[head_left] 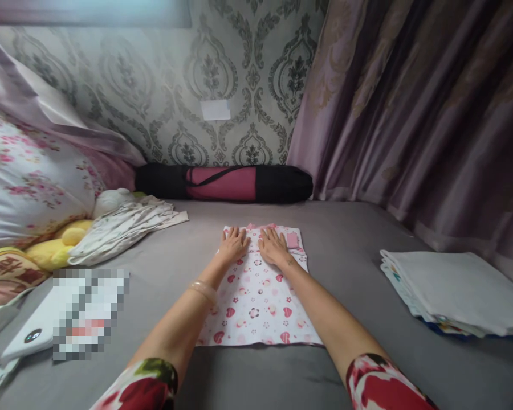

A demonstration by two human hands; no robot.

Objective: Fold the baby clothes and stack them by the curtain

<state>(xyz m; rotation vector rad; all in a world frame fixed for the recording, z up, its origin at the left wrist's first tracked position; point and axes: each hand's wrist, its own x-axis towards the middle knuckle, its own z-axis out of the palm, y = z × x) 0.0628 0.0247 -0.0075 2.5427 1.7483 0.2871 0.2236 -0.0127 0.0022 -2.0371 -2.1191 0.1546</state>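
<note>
The printed cloth garment (259, 302) lies flat on the gray bedsheet (256, 370), centered in front of the person. Its wider, straight edge faces the person, and bare sheet borders that edge and both sides. Its long axis runs away from the body, toward the patterned wall (252, 74), the narrower end with pink trim pointing there. To the right, well apart, is a stack of folded cloths (457, 290); to the left are a white device (36, 336) and, farther off, a crumpled cloth (126, 228).

Both palms are down on the garment's far part, fingers spread, pinching nothing: the left hand (234, 245) near its left edge, the right hand (274, 248) just beside a pink patch (292, 240). Beyond the far edge, past a strip of open sheet, a black-and-pink bag (224, 183) lies crosswise along the wall.
</note>
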